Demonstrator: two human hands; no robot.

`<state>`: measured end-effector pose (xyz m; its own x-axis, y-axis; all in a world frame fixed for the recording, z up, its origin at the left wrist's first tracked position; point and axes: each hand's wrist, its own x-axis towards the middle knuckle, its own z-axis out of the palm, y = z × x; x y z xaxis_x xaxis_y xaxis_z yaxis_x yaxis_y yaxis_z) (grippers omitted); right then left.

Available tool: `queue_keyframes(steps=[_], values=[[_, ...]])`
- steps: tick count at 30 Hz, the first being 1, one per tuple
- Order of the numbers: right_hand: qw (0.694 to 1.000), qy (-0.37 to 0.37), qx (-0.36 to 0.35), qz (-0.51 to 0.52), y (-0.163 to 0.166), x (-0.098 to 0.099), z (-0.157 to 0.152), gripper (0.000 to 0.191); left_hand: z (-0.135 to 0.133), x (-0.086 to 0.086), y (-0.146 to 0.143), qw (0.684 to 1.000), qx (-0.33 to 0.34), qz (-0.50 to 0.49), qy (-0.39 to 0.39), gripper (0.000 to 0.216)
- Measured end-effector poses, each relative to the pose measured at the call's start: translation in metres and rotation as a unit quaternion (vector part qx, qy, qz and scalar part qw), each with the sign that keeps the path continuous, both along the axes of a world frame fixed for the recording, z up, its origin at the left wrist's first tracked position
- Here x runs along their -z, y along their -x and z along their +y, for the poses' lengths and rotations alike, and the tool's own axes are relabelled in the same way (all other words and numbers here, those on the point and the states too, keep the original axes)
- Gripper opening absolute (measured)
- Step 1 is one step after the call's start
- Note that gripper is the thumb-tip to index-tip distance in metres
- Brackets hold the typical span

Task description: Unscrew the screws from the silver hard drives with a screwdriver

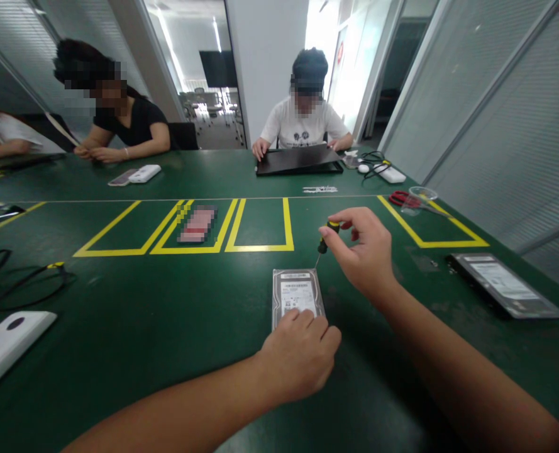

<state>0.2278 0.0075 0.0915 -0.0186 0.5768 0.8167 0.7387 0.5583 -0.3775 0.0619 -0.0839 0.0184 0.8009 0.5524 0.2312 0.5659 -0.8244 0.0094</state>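
One slim-shafted screwdriver (323, 245) meets a rectangular hard drive (298, 294) — flat, metallic.

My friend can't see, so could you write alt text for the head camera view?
A person's right hand holds a screwdriver, its tip at the far right corner of a hard drive, while the left hand covers the drive's near end. Yellow outlines mark the green table; across it, someone in a white shirt handles a flat black panel.
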Motion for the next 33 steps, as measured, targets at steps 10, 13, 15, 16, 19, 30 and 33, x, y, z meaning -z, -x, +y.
queue_keyframes(steps=[10,13,15,16,19,30,33], values=[[1.0,0.014,0.004,-0.015,-0.0034,0.0002,0.0,0.013,0.0004,-0.0019,-0.0009,1.0,-0.007,-0.001,0.012,0.012],[1.0,0.014,-0.003,-0.01,-0.0038,-0.0007,0.0007,0.013,-0.0004,-0.0023,-0.0009,1.0,-0.008,0.002,0.015,0.011],[1.0,0.014,-0.007,-0.001,-0.004,-0.0008,0.002,0.013,-0.0009,-0.0025,-0.0009,1.0,-0.01,0.003,0.015,0.011],[1.0,0.015,-0.007,0.004,-0.0041,-0.0006,0.0027,0.013,-0.0011,-0.0026,-0.0009,1.0,-0.01,0.002,0.015,0.011],[1.0,0.014,0.003,0.007,-0.005,0.0002,0.0044,0.012,-0.0017,-0.0028,-0.001,1.0,-0.012,0.002,0.015,0.011],[1.0,0.0,0.002,-0.011,-0.0032,0.0013,0.0043,0.015,-0.003,-0.0026,-0.0006,1.0,-0.013,0.001,0.014,0.011],[1.0,0.005,-0.004,0.005,-0.0032,0.0022,0.005,0.018,-0.0035,-0.0026,-0.0009,1.0,-0.015,0.0,0.015,0.012]])
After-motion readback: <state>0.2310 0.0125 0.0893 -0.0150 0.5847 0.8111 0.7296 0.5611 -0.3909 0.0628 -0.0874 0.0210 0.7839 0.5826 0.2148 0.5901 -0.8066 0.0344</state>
